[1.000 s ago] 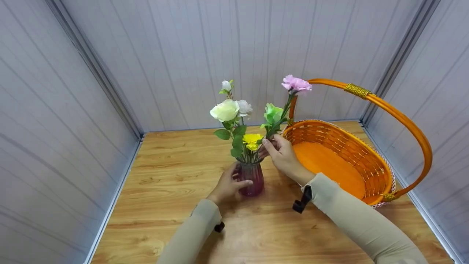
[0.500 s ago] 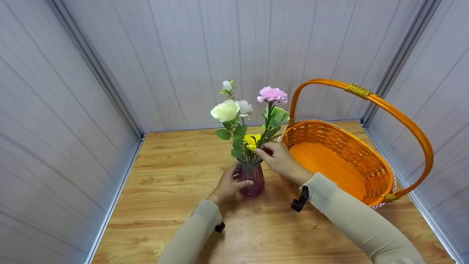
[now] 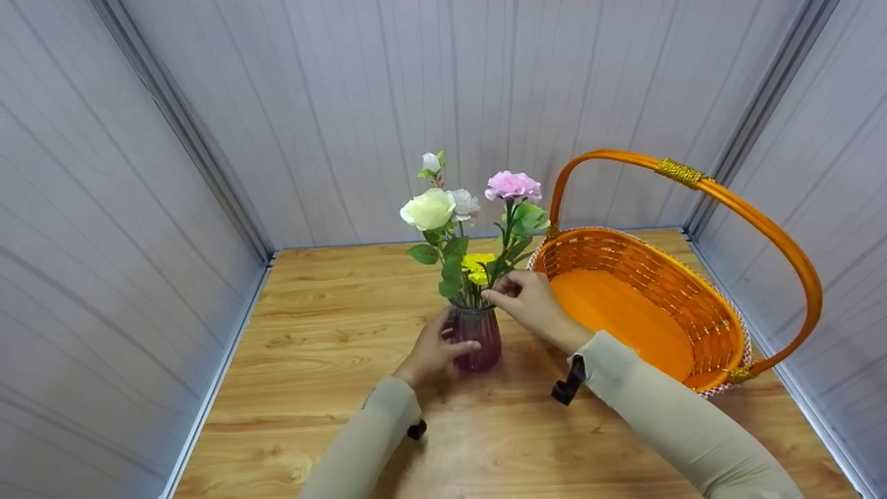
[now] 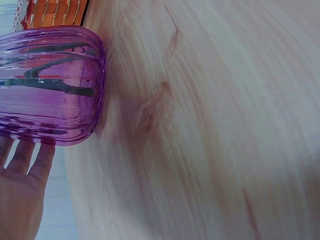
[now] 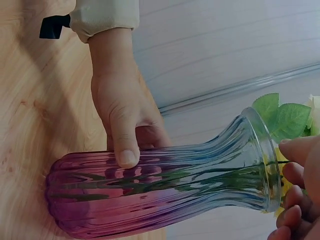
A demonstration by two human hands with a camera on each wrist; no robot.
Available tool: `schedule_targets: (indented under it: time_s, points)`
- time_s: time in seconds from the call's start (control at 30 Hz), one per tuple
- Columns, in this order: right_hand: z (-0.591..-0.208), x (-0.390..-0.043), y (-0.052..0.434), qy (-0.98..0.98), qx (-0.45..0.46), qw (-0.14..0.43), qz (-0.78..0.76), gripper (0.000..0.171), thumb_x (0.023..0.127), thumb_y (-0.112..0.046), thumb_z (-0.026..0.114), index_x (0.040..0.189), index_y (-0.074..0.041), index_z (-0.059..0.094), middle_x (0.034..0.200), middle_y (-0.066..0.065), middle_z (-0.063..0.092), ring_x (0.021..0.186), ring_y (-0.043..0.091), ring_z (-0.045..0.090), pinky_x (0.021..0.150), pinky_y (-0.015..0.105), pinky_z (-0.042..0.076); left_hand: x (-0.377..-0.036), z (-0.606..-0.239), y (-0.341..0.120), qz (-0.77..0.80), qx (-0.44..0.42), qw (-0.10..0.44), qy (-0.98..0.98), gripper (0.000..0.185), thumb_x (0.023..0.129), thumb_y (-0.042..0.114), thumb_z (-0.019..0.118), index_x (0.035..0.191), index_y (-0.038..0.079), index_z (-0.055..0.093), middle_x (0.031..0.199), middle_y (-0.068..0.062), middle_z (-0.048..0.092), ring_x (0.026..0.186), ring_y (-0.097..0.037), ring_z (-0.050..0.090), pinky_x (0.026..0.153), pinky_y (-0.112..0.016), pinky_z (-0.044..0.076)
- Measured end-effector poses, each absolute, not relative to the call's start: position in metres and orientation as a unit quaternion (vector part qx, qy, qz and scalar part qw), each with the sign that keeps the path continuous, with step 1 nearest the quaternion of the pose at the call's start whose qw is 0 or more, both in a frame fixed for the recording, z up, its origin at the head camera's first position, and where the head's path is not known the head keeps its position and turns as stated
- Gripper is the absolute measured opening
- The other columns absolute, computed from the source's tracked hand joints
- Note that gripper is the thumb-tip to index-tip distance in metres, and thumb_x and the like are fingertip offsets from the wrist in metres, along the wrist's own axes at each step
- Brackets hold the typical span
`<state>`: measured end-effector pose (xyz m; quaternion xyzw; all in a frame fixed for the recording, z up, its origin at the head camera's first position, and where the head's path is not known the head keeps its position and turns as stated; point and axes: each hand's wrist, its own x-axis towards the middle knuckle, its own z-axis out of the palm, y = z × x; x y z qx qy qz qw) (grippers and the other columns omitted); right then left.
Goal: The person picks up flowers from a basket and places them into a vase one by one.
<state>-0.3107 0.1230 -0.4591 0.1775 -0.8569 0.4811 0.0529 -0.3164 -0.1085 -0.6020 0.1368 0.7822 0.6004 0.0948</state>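
A ribbed glass vase (image 3: 478, 339), purple at the base and clear toward the mouth, stands upright on the wooden table. My left hand (image 3: 433, 346) holds its side, thumb in front and fingers behind, as the right wrist view also shows. At the mouth my right hand (image 3: 530, 301) pinches a green stem that appears to belong to the pink carnation (image 3: 513, 186); fingers hide part of it. A cream rose (image 3: 428, 209), a white flower (image 3: 463, 205), yellow flowers (image 3: 478, 266) and a green rose (image 3: 531, 217) rise around it. Stems show through the glass (image 5: 200, 175).
An orange woven basket (image 3: 717, 326) with a tall arched handle (image 3: 776, 232) stands close to the right of the vase, behind the right forearm. Pale panelled walls (image 3: 332, 125) enclose the wooden table (image 3: 312, 333) at the back and both sides.
My right hand has moved left and down toward the vase mouth, and the pink carnation has come down and left with it. The left hand has stayed on the vase.
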Motion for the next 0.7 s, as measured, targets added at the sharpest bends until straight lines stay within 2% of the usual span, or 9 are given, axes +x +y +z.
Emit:
schedule_targets:
  time_s: [0.17,0.3,0.5,0.7]
  points:
    - [-0.463,-0.306,0.133,-0.874,0.165,0.013,0.457,0.031,0.099,-0.033,0.080,0.080,-0.012,0.069,0.071,-0.003,0.057,0.067,0.014,0.048,0.061,0.024,0.042,-0.316,-0.601,-0.108,0.603,0.135,0.094,0.780,0.083,0.091,0.036,0.090,0.160,0.017,0.048,0.153,-0.012,0.061,0.143,-0.036,0.058,0.119,-0.055,0.053]
    - [-0.466,-0.304,0.141,-0.889,0.177,-0.007,0.421,0.037,0.099,-0.038,0.080,0.074,-0.014,0.067,0.068,-0.004,0.058,0.065,0.013,0.048,0.062,0.025,0.043,-0.316,-0.600,-0.108,0.609,0.132,0.095,0.776,0.081,0.091,0.035,0.090,0.159,0.020,0.049,0.152,-0.011,0.062,0.142,-0.034,0.059,0.118,-0.054,0.054]
    - [-0.476,-0.303,0.149,-0.888,0.181,-0.013,0.423,0.036,0.096,-0.035,0.084,0.073,-0.013,0.066,0.068,-0.005,0.058,0.065,0.012,0.048,0.061,0.024,0.043,-0.317,-0.598,-0.109,0.616,0.127,0.107,0.770,0.081,0.092,0.035,0.090,0.160,0.023,0.049,0.152,-0.009,0.062,0.142,-0.033,0.060,0.117,-0.052,0.055]
    - [-0.484,-0.302,0.160,-0.877,0.166,-0.024,0.450,0.035,0.094,-0.029,0.086,0.071,-0.012,0.066,0.066,-0.005,0.057,0.063,0.012,0.048,0.059,0.023,0.043,-0.318,-0.596,-0.113,0.610,0.131,0.112,0.773,0.082,0.093,0.034,0.089,0.161,0.019,0.046,0.156,-0.013,0.059,0.147,-0.037,0.055,0.122,-0.056,0.050]
